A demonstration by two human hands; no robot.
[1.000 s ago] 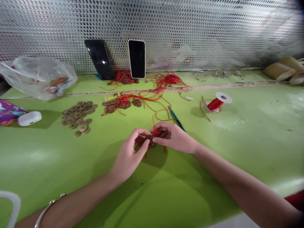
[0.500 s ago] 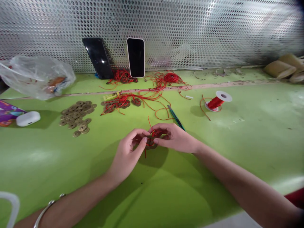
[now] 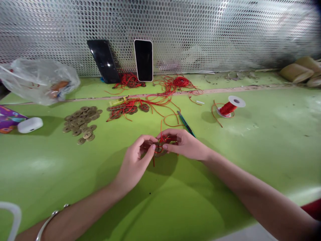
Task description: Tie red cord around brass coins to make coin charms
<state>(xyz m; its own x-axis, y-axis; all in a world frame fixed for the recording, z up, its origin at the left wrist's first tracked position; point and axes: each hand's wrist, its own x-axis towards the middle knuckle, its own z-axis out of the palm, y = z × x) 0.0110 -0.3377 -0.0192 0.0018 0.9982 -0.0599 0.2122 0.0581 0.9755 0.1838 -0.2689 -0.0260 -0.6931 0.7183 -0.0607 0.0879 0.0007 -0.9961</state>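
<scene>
Between my two hands is a cluster of bronze-coloured coins [image 3: 159,153] laced with red cord [image 3: 162,138]. My left hand [image 3: 138,154] pinches its left side, thumb in front and fingers behind. On the right side my right hand [image 3: 179,144] grips the cluster the same way. One cord end sticks up above the coins and another hangs below them. Fingers cover part of the cluster, so its full shape is hidden. A green utility knife [image 3: 186,124] lies just beyond my right hand.
Loose coins [image 3: 81,120] lie in a pile at left. Coins tied with red cord [image 3: 125,108] and a yellow lighter [image 3: 117,101] sit behind. A spool of red cord [image 3: 228,107] stands at right. Two phones [image 3: 144,60] lean on the perforated metal panel [image 3: 188,33]. A plastic bag [image 3: 37,80] is far left.
The upper cord end has swung a little right and stands straighter. My right hand has shifted slightly, and a bit of cord now shows below its fingers. My left hand stays nearly still.
</scene>
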